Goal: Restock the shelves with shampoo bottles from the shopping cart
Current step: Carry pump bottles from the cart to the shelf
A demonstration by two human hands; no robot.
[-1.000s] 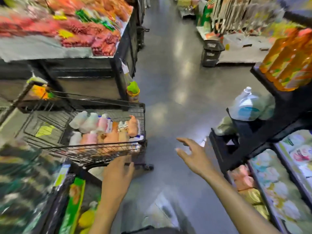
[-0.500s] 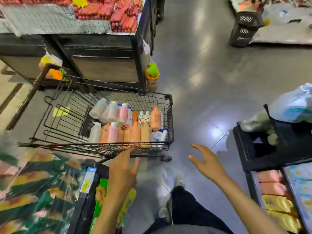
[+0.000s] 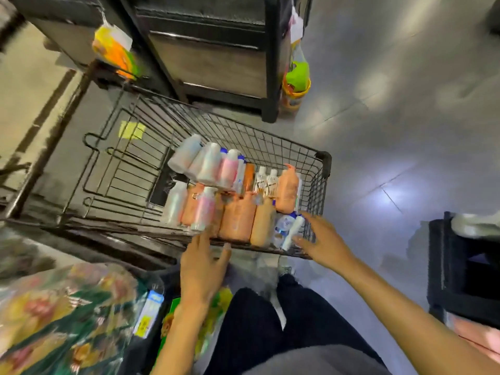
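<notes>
At frame centre, the left hand [image 3: 203, 269] and right hand [image 3: 323, 243], fingers spread and empty, reach the shopping cart [image 3: 323, 161] of shampoo bottles [image 3: 238, 217].

The person wears dark trousers [image 3: 251, 328], near black, of a soft matt cloth. At the lower edge lies the hem of a grey top [image 3: 311, 359]. The 2 arms are unsleeved: left forearm [image 3: 178, 334] and right forearm [image 3: 405, 307] are bare, as are the left hand [image 3: 203, 269] and right hand [image 3: 322, 244]. A pale blurred shape [image 3: 263, 262] beyond the trousers may be a shoe; too smeared to tell.
</notes>
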